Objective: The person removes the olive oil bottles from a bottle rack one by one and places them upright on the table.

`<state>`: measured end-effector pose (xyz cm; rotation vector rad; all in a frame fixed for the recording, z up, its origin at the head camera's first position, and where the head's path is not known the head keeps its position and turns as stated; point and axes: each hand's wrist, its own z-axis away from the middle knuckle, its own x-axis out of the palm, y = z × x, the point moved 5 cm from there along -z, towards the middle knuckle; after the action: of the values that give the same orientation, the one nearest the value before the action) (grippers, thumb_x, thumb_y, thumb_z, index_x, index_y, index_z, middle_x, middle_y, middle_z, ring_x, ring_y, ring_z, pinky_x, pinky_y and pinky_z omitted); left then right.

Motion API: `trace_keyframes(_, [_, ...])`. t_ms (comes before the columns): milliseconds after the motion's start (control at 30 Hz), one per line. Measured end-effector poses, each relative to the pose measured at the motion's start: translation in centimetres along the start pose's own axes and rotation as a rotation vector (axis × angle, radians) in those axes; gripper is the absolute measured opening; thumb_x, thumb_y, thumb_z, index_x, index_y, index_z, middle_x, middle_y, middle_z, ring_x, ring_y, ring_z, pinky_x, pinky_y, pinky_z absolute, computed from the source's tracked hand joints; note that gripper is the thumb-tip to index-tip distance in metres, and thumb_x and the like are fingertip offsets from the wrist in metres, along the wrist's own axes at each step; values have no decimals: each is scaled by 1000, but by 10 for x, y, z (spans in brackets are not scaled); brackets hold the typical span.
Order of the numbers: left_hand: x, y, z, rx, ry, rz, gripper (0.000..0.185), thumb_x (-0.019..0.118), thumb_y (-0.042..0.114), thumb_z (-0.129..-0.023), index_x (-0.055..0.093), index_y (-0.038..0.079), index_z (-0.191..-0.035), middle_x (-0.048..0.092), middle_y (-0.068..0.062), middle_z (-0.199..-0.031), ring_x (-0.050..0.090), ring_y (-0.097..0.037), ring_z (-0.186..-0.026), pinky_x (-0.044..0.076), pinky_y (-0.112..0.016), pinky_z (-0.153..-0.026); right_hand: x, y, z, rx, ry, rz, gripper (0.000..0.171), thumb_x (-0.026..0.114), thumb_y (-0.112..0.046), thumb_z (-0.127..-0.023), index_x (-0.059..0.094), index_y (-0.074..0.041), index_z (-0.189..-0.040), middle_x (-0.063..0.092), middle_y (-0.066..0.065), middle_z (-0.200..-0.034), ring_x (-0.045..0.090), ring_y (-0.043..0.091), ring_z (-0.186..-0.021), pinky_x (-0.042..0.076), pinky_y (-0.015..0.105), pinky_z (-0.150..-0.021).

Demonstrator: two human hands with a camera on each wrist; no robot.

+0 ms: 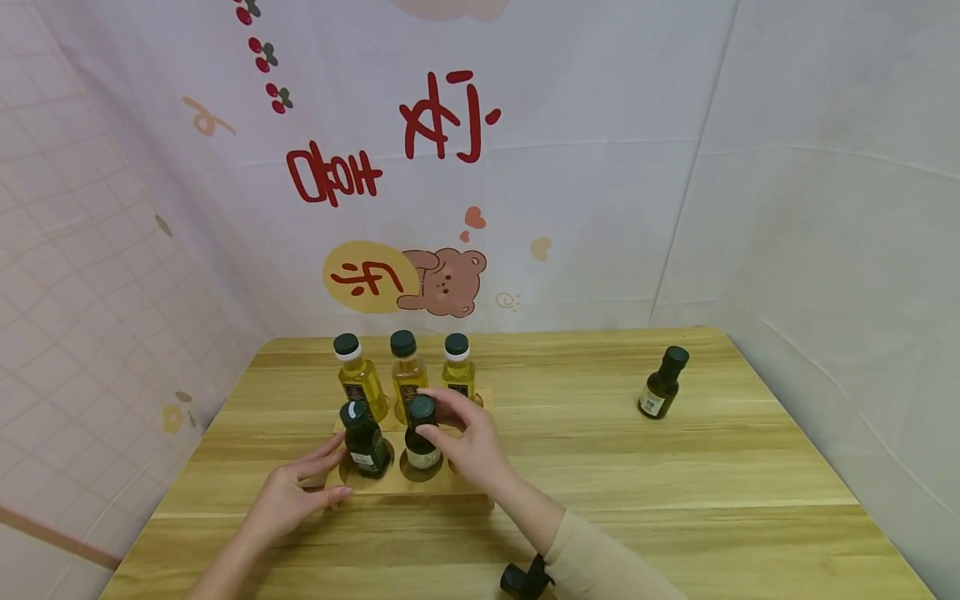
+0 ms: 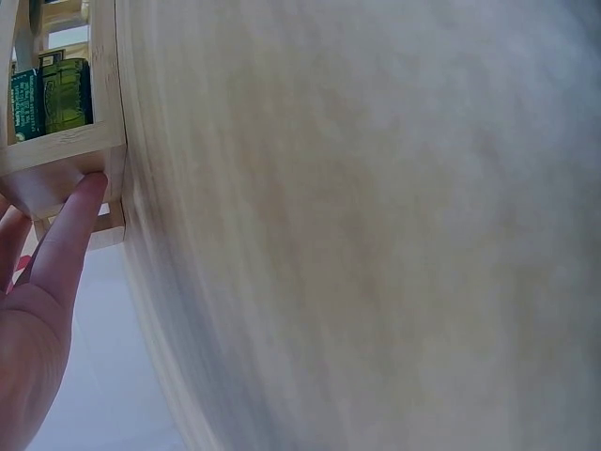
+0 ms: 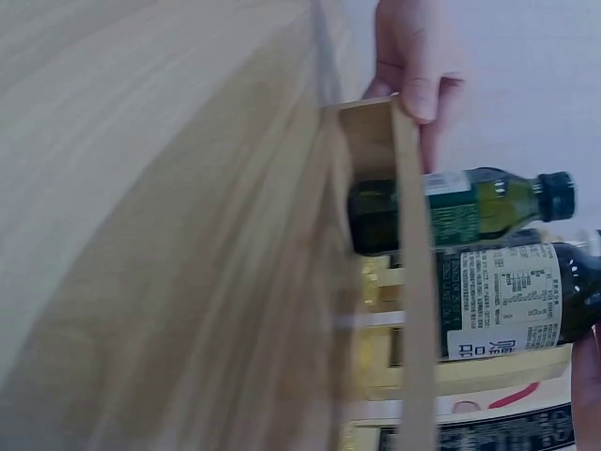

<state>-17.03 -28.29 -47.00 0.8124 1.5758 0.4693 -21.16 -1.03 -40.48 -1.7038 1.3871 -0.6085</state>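
Note:
A wooden bottle rack (image 1: pixel 375 487) stands on the table with holes in its top board. My left hand (image 1: pixel 288 496) holds its left end, thumb at the front edge and fingers along the side; in the right wrist view that thumb (image 3: pixel 421 94) lies on the rack's corner. My right hand (image 1: pixel 472 442) pinches a dark green bottle (image 1: pixel 423 457) near its cap, the bottle standing in the middle front hole. To its left, another dark bottle (image 1: pixel 367 450) sits in the front row, slightly tilted. The right front hole is partly hidden behind my right hand.
Three bottles of yellow oil, left (image 1: pixel 362 379), middle (image 1: pixel 408 373) and right (image 1: pixel 459 375), fill the rack's back row. One small dark bottle (image 1: pixel 660 392) stands at the table's far right. A black object (image 1: pixel 517 579) shows beside my right sleeve. Printed cloth (image 1: pixel 585 200) hangs behind the table.

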Motion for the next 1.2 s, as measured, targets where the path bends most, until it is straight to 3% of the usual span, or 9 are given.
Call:
trace_keyframes(300, [-1, 1, 1, 4, 1, 2, 65, 85, 39, -76, 66, 7, -130, 51, 2, -146, 50, -27, -129, 43, -23, -95, -21, -23, -3, -27, 46, -1, 42, 75, 1, -86, 64, -2, -126, 70, 15, -103, 67, 27, -93, 56, 45, -84])
trace_keyframes(467, [0, 1, 0, 3, 3, -5, 65, 85, 40, -76, 66, 7, -130, 51, 2, -146, 50, -29, -128, 47, -35, -97, -39, -29, -2, -25, 83, 16, 43, 75, 4, -85, 65, -1, -126, 70, 15, -102, 67, 22, -92, 56, 37, -83])
trace_keyframes(633, [1, -1, -1, 1, 0, -10, 66, 85, 39, -76, 66, 6, -130, 51, 1, -146, 49, -30, -129, 46, -46, -98, -61, -30, 0, -52, 133, 39, 43, 75, 7, -84, 64, 1, -125, 70, 17, -102, 67, 19, -92, 56, 37, -84])
trace_keyframes(1000, [-1, 1, 0, -4, -6, 11, 65, 84, 39, -77, 65, 8, -131, 50, 5, -147, 49, -26, -130, 39, -18, -96, -114, -32, 13, -24, 220, 112, 44, 72, 13, -83, 61, 9, -125, 69, 22, -100, 67, 13, -91, 55, 27, -84])
trace_keyframes(1200, [0, 0, 0, -7, -8, 3, 66, 84, 40, -77, 65, 8, -131, 49, 4, -147, 49, -28, -130, 45, -44, -100, -146, -17, 28, -26, 271, 148, 44, 72, 12, -83, 63, 4, -126, 70, 16, -97, 66, 11, -89, 54, 22, -82])
